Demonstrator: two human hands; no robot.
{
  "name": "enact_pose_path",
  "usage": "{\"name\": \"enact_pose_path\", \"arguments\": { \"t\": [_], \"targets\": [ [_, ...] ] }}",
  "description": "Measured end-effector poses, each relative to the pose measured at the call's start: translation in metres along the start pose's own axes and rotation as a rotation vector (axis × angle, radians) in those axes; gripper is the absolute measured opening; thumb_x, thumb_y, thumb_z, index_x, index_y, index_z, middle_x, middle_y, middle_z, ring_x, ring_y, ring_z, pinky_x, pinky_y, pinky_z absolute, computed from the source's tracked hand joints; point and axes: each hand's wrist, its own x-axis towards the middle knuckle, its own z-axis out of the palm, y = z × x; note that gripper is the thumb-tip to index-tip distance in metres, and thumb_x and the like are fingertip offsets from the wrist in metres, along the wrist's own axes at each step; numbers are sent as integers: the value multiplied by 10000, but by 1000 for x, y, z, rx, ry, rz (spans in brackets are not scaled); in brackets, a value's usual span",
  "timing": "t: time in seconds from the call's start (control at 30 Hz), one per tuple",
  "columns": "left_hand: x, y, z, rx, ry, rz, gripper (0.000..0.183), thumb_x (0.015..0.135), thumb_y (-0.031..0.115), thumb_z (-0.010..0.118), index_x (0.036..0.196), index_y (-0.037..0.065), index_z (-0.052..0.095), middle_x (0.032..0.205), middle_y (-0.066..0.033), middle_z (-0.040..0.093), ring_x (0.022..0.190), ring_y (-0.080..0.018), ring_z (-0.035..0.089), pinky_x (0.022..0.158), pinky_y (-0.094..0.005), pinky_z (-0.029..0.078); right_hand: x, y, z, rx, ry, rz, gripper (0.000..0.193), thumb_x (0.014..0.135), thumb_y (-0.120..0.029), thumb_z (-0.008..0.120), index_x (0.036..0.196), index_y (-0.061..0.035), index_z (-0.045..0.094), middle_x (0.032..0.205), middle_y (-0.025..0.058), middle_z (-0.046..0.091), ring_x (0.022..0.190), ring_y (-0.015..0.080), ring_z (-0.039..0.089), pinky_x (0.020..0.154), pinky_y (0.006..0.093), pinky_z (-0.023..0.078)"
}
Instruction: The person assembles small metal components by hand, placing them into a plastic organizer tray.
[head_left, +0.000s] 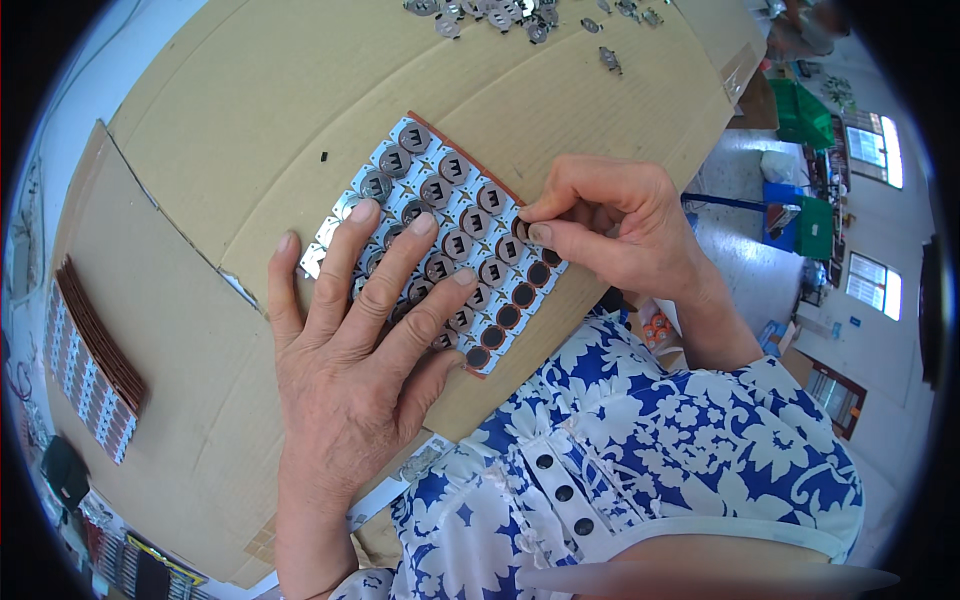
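A flat panel [506, 247] with a white patterned face and red-brown edges lies tilted on the cardboard. Rows of round silver metal pieces [476, 221] with dark marks sit on it, and a row of bare black circles [508, 317] runs along its near right edge. My left hand [355, 350] rests flat across the panel, fingers spread, covering some of the pieces. At the far end of the black row, my right hand [620, 225] pinches thumb and forefinger together at the panel's edge. What sits between those fingertips is mostly hidden.
Loose silver metal pieces [500, 14] lie heaped at the far edge, with a few scattered to their right [610, 60]. A stack of similar panels [95, 370] stands at the left on the cardboard sheet [190, 330]. A tiny black bit [324, 157] lies beyond the panel.
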Motion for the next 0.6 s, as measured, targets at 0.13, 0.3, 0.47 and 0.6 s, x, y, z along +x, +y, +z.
{"name": "enact_pose_path", "arguments": {
  "t": [0.13, 0.3, 0.47, 0.6],
  "targets": [
    [0, 1, -1, 8, -4, 2, 502, 963, 498, 803, 1417, 283, 812, 1687, -36, 612, 1636, -389, 438, 1361, -649, 190, -2, -5, 10, -78, 55, 15, 14, 984, 22, 769, 989, 10, 766, 826, -14, 707, 693, 13, 586, 582, 228, 421],
    [2, 2, 1, 15, 9, 16, 501, 961, 479, 811, 1421, 281, 812, 1691, -41, 608, 1633, -394, 441, 1361, -654, 192, -11, -2, 17, -21, 200, 66, 85, 969, 17, 810, 1032, -8, 760, 824, -14, 707, 682, 5, 592, 580, 207, 446],
    [1, 5, 2, 3, 19, -6, 518, 918, 442, 837, 1413, 293, 813, 1686, -18, 612, 1628, -370, 458, 1362, -665, 197, -15, 4, 23, -89, 273, -22, 138, 948, 36, 838, 1049, -15, 758, 836, -6, 708, 683, 11, 607, 579, 209, 464],
    [1, 5, 2, -25, 27, -40, 537, 878, 414, 864, 1403, 311, 817, 1685, 14, 612, 1626, -341, 466, 1361, -674, 196, -13, 11, 21, -150, 262, -145, 152, 932, 61, 843, 1036, -19, 766, 863, -2, 699, 682, 27, 623, 569, 213, 464]
  ]
}}
